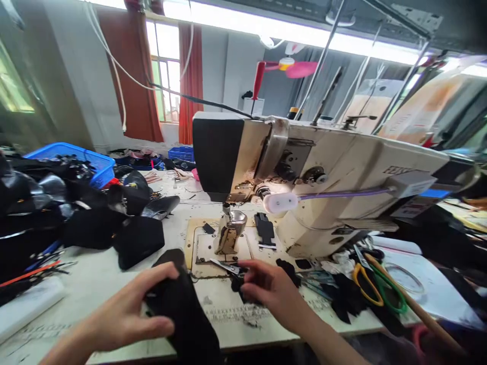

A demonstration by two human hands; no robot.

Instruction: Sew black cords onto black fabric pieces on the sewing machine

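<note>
My left hand is closed round a black fabric piece at the table's front edge. To its right, my right hand grips small thread snips, whose blades point left, just in front of the sewing machine's post and presser foot. A small black scrap sits under my right fingers. The cream sewing machine fills the middle and right, with a white lamp on a purple stalk.
Black fabric parts are heaped at left, beside a blue basket. Yellow- and green-handled scissors and a wooden stick lie at right among black scraps. A pink ceiling fan hangs behind.
</note>
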